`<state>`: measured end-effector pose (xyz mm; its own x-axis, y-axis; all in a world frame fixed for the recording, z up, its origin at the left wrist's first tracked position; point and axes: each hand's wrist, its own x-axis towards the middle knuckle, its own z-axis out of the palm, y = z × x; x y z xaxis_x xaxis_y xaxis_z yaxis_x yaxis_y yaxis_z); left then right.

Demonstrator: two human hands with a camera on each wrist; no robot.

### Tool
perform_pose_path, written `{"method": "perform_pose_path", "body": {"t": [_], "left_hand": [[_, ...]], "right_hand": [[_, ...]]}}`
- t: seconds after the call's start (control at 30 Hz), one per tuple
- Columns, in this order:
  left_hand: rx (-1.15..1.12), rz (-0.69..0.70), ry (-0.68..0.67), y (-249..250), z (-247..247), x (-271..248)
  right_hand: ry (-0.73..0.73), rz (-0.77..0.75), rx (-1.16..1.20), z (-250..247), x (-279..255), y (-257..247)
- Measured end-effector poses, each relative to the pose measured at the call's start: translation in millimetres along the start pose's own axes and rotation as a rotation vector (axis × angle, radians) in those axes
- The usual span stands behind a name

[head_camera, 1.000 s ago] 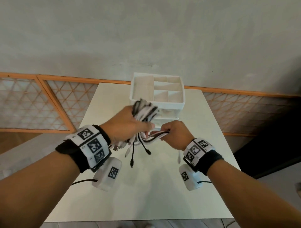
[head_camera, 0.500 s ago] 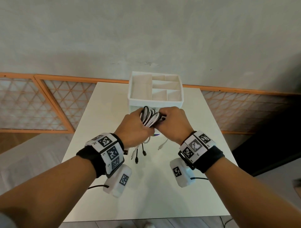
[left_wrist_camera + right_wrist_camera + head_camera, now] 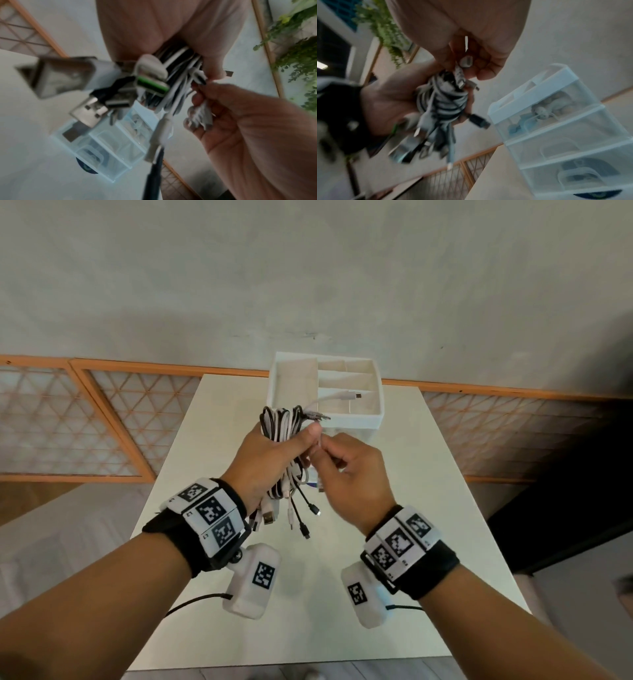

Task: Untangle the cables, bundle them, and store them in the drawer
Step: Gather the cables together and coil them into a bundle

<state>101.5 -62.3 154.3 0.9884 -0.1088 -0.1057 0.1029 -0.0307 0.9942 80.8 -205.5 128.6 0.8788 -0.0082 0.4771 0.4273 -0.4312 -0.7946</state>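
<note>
Black & white cables [image 3: 286, 446] bunched in left hand [image 3: 270, 460], fingers wrapped round them above table [image 3: 428, 474], just before drawer unit [image 3: 342, 422]. Left wrist: plugs dangle. Right wrist: right hand [image 3: 471, 44] pinches one cable end w/ curled fingertips.

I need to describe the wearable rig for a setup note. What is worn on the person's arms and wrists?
Forearms are bare, no sleeves. Each wrist carries a black band topped with white blocks bearing black square markers. Under each wrist hangs a white camera pod with one marker and a thin black cable.
</note>
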Motion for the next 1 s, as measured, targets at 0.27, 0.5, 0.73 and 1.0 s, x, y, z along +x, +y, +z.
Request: {"method": "perform_pose_path", "body": {"t": [0.27,0.5,0.73,1.0], "left_hand": [[-0.126,0.069,0.002,-2.3,3.3,-2.7],[-0.217,0.037,0.001,3.0,7.2,-0.3],[-0.115,0.023,0.056,-12.1,0.6,0.2],[-0.083,0.000,0.052,-17.1,-4.7,-0.6]], "right_hand": [[-0.196,-0.067,-0.084,5.6,-8.1,2.7],[-0.068,-0.096,-0.110,-1.6,-5.8,-4.6],[-0.104,-0.175,-0.095,-18.5,-2.0,-13.8],[-0.011,0.079,-0.337,-54.9,52.0,-26.8]]}}
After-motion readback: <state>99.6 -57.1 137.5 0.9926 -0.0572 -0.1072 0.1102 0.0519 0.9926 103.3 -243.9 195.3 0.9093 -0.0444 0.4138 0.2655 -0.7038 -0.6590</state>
